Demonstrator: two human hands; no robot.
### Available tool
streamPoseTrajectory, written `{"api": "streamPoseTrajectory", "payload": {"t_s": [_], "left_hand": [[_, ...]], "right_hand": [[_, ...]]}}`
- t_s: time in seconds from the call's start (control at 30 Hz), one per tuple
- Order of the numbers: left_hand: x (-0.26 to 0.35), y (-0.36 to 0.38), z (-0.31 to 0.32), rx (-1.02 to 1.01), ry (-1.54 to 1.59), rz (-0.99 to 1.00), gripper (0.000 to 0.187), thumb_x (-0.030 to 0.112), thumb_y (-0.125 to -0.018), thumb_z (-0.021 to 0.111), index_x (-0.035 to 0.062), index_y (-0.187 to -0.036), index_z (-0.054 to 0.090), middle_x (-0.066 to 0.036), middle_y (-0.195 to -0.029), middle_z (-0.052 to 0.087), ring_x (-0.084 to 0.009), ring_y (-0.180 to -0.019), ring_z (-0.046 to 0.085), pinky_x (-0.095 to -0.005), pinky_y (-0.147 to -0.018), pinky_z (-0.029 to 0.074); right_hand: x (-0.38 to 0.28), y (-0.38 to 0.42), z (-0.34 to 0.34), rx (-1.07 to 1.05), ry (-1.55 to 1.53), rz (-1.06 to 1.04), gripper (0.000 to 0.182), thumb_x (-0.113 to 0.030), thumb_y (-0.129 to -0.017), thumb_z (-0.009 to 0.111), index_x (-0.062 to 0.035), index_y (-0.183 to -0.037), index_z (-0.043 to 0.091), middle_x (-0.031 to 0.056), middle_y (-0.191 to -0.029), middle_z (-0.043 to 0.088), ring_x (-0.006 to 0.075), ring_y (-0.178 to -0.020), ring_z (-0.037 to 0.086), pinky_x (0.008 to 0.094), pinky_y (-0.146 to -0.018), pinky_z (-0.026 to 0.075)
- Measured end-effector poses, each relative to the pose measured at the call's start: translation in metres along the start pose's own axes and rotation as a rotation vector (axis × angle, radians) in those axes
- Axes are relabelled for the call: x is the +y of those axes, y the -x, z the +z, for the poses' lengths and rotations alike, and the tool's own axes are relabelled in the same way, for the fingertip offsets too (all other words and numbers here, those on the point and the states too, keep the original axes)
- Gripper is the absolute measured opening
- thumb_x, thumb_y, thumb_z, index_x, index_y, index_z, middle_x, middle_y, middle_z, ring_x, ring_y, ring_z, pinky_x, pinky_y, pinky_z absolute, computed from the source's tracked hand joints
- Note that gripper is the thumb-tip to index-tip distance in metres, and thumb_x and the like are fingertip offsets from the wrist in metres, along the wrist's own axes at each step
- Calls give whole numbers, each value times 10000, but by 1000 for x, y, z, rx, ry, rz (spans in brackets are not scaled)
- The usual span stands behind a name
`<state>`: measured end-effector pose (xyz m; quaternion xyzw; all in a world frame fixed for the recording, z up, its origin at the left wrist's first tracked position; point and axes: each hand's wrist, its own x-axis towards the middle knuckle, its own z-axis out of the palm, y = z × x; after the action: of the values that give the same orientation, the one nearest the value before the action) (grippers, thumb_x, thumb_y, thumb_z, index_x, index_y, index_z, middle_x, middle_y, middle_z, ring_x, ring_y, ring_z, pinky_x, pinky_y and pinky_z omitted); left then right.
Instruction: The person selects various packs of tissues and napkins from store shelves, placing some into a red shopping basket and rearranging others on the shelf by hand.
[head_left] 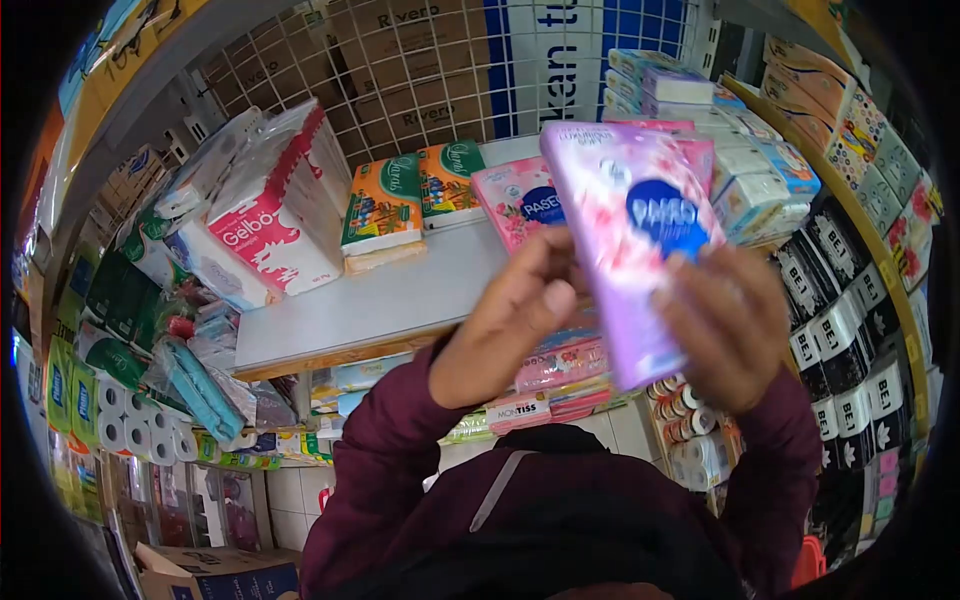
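A purple and pink Paseo tissue pack [612, 205] is held up tilted in front of the shelf, its floral label facing me. My right hand [735, 325] grips its right side, with fingers over the front. At the left edge is my left hand [515, 315], its fingers curled against the pack and partly hidden behind it, the thumb off to the side. Behind the held pack, a pink Paseo pack [508, 195] lies on the grey shelf [370, 310]. Two orange and green tissue packs [385, 208] sit left of it.
A large Gelbo tissue bundle [270, 235] stands on the left, above toilet rolls [140, 425]. Black and white BE.1 packs [835, 330] fill the right rack. A wire grid [410, 70] backs the shelf. An open cardboard box [215, 575] is at lower left.
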<state>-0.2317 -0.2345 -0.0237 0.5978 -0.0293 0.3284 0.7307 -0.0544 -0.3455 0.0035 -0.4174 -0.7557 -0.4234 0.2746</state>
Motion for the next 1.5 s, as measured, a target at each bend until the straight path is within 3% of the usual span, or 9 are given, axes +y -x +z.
{"api": "streamPoseTrajectory", "payload": {"t_s": [0.13, 0.17, 0.27, 0.4, 0.47, 0.67, 0.93, 1.27, 1.5], "left_hand": [[-6, -15, -58, 424, -834, 58, 606, 295, -859, 518, -20, -1267, 200, -178, -1142, 413, -233, -1016, 488, -309, -756, 463], [-8, -19, -80, 469, -766, -96, 847, 387, -772, 626, -4, -1311, 102, -177, -1207, 379, -236, -1019, 493, -334, -763, 468], [-18, -29, -92, 596, -745, -361, 909, 397, -762, 635, 9, -1320, 32, -196, -1246, 342, -264, -1049, 484, -344, -777, 469], [-56, -50, -108, 656, -677, -157, 1047, 262, -643, 761, -37, -1294, -2, -241, -1251, 255, -313, -1159, 340, -350, -934, 338], [-59, -57, -106, 752, -700, -189, 1034, 182, -622, 766, -17, -1296, 7, -243, -1268, 206, -305, -1192, 274, -356, -1008, 216], [-6, -36, -79, 756, -77, 136, 859, -44, -658, 615, 28, -1281, 28, -197, -1107, 399, -298, -912, 541, -342, -762, 512], [39, 52, -58, 564, 434, 479, 474, 180, -759, 492, -78, -1149, 415, -204, -1057, 557, -289, -942, 580, -405, -883, 451], [35, 63, -85, 552, 514, 438, 409, 177, -789, 492, -64, -1117, 454, -196, -1068, 560, -258, -941, 586, -387, -841, 474], [36, 13, -88, 570, 469, 161, 331, 75, -758, 520, -43, -1063, 474, -171, -963, 592, -270, -860, 608, -413, -806, 493]], "right_hand": [[59, -43, 0, 93, -192, 81, 381, -25, -686, 632, 27, -1040, 502, 140, -951, 571, 287, -868, 546, 349, -772, 424], [70, -49, 6, 141, -256, 65, 362, 4, -718, 610, 27, -1060, 495, 137, -968, 564, 268, -891, 549, 334, -791, 423], [90, -66, 24, 117, -333, 132, 349, 25, -736, 595, 19, -1071, 495, 127, -973, 566, 233, -890, 555, 306, -779, 425], [99, -85, 52, 165, -316, -5, 381, 33, -707, 608, 7, -1071, 497, 133, -951, 562, 247, -849, 563, 293, -756, 426], [97, -92, 63, 143, -327, 12, 366, 23, -701, 591, 1, -1055, 501, 148, -938, 542, 295, -848, 540, 317, -754, 418], [96, -109, 88, 213, -164, -48, 311, -40, -690, 541, -18, -996, 488, 165, -903, 509, 336, -839, 507, 402, -715, 396], [56, -86, 152, -266, 9, -29, 241, -100, -703, 572, -46, -929, 508, 129, -800, 560, 252, -701, 611, 329, -540, 498], [13, -36, 192, -808, -43, -15, 173, -92, -753, 511, -16, -902, 554, 138, -776, 602, 253, -696, 618, 341, -588, 496], [52, -71, 123, -724, -189, 85, 228, -65, -744, 513, 29, -951, 529, 181, -858, 612, 340, -765, 603, 395, -675, 487]]}}
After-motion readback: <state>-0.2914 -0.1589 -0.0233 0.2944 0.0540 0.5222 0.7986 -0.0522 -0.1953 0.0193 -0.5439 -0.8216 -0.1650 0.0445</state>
